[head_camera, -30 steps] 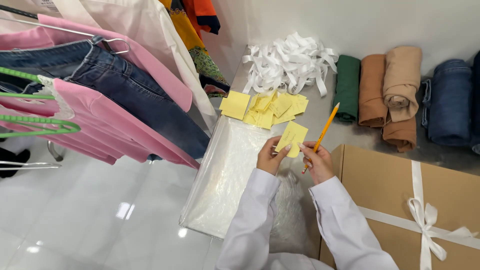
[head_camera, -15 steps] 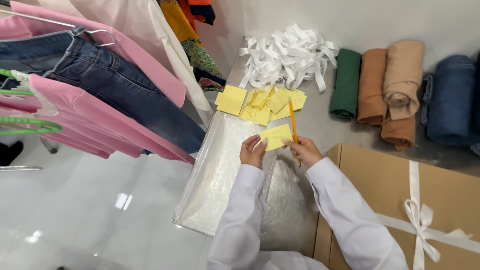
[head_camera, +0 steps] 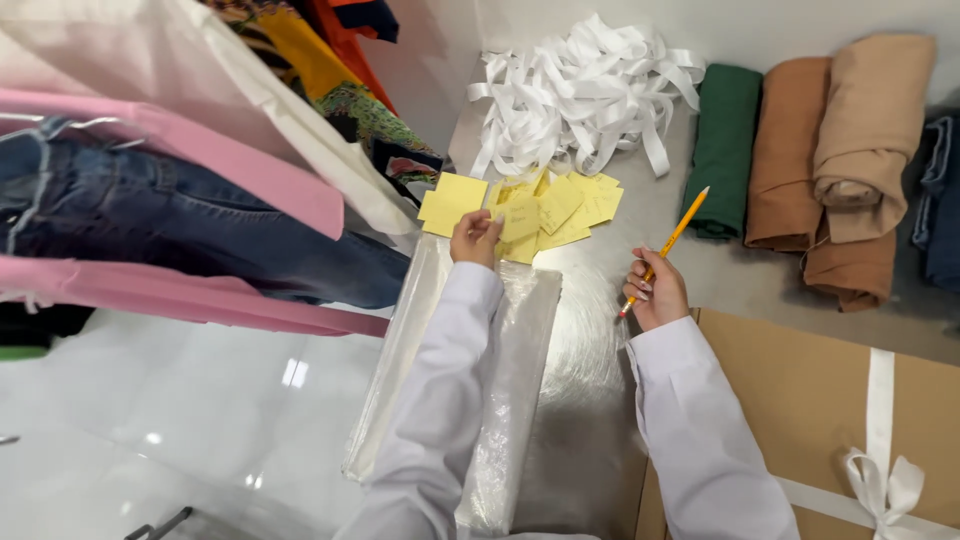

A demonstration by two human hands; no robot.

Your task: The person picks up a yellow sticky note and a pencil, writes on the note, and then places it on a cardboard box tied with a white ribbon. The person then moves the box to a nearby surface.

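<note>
Left hand (head_camera: 475, 238), upper middle of the frame: fingers pinched around one yellow paper slip (head_camera: 519, 218), holding it at the near edge of the heap of yellow slips (head_camera: 560, 205). The heap lies loose on the grey metal tabletop (head_camera: 590, 350), just below the pile of white ribbon strips (head_camera: 580, 95) at top centre. One larger yellow slip (head_camera: 452, 203) sits at the heap's left edge, just above the left hand.

Right hand (head_camera: 655, 293), right of centre: fingers closed around an orange pencil (head_camera: 668, 243), gripped low on the shaft. The pencil slants up and to the right, upper end over bare tabletop near the folded green cloth (head_camera: 725, 140). This hand is apart from the slips.

Both arms in white sleeves. The left forearm lies across a clear plastic bag (head_camera: 500, 390) stretched flat from centre to lower left.

Upper right: rolled brown and tan cloths (head_camera: 840, 150) beside the green one, blue fabric at the frame's right edge. Lower right: cardboard box (head_camera: 800, 400) tied with white ribbon and a bow (head_camera: 880, 485). Left side: hanging clothes, pink garments (head_camera: 200, 165) and blue jeans (head_camera: 150, 220), over a glossy white floor.
</note>
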